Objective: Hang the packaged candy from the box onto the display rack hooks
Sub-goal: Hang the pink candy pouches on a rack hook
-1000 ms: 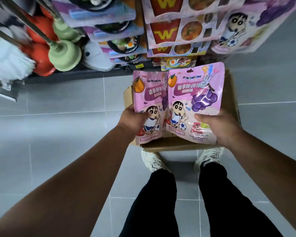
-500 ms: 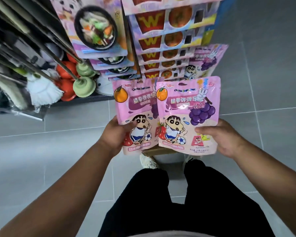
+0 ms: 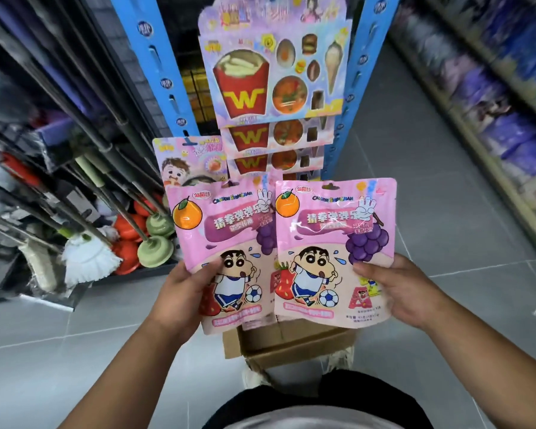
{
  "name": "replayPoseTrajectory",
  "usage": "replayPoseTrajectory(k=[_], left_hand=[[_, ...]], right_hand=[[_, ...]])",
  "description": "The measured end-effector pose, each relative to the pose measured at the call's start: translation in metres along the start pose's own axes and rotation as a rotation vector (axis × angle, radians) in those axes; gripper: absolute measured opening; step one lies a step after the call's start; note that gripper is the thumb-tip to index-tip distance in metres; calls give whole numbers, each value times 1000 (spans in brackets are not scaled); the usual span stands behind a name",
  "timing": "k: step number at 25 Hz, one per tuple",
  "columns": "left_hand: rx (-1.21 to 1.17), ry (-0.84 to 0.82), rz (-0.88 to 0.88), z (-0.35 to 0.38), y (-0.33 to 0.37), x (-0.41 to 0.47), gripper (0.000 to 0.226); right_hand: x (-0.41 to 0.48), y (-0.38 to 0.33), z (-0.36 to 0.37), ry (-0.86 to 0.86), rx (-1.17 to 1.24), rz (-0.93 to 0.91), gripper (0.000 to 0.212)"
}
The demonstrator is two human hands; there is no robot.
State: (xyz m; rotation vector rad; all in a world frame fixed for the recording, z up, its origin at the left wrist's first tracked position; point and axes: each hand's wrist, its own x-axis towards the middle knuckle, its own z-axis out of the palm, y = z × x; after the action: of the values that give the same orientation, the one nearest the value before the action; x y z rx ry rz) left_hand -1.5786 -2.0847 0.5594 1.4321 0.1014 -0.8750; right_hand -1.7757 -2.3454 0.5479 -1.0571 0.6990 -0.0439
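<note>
Two pink candy packs with a cartoon boy, an orange and grapes are held up side by side. My left hand grips the left candy pack at its lower left edge. My right hand grips the right candy pack at its lower right, and this pack overlaps the left one's right side. Below them on the floor stands the open cardboard box, mostly hidden by the packs. The display rack with blue uprights rises straight ahead, with toy food cards hanging on its hooks.
Mops and green plungers lean in a rack on the left. A pink card with a child's picture hangs low on the display. Shelves of purple and blue goods line the right side. Grey tiled floor lies between.
Both hands have lifted the two packs up from the box to chest height. My view has tilted up from the floor toward the display rack.
</note>
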Motion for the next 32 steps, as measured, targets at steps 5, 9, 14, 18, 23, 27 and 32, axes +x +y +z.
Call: replayPoseTrajectory(k=[5,9,14,18,23,27,32], left_hand=[[27,-37,31,7,22,-15,23],[50,-39,21,17,22,-13,23],[49,33,-1,45,7,-9,23],[43,141,-39,84,-17,-7,23],[-46,284,-85,143,-52,-11,26],[-92,365,-112,168,-73,0,25],[-118,434,-173,174,-100,29,20]], right_hand=[[-15,-15,4,17,-57,-41,92],[-15,-16,-5,14,-66,-42,95],[-1,-16,-38,-10,-87,2,98],[24,-26,-86,-61,-162,79,102],[59,-42,-152,-170,-219,182,103],[88,-44,-189,-230,-256,238,103],[129,-18,-218,-242,-269,301,102]])
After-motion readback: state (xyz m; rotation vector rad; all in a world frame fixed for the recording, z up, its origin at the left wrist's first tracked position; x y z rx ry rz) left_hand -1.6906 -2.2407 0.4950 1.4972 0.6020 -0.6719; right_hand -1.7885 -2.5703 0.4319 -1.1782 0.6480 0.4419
